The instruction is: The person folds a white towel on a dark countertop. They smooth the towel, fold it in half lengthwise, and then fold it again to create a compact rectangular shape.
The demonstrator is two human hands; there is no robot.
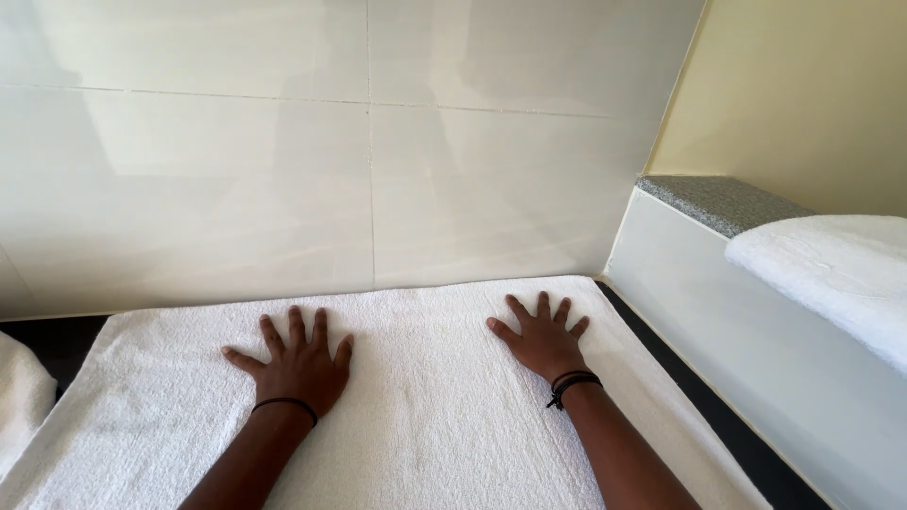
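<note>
A white terry towel lies spread flat across a dark counter. My left hand presses palm-down on its left half, fingers spread, with a thin black band at the wrist. My right hand lies flat on the right half, fingers also spread, with black bands around the wrist. Neither hand holds anything. Both hands sit near the towel's far edge, close to the wall.
A glossy white tiled wall rises just behind the towel. On the right stands a white ledge with a grey speckled top, bearing another white towel. More white cloth shows at the left edge. A dark counter strip runs beside the towel.
</note>
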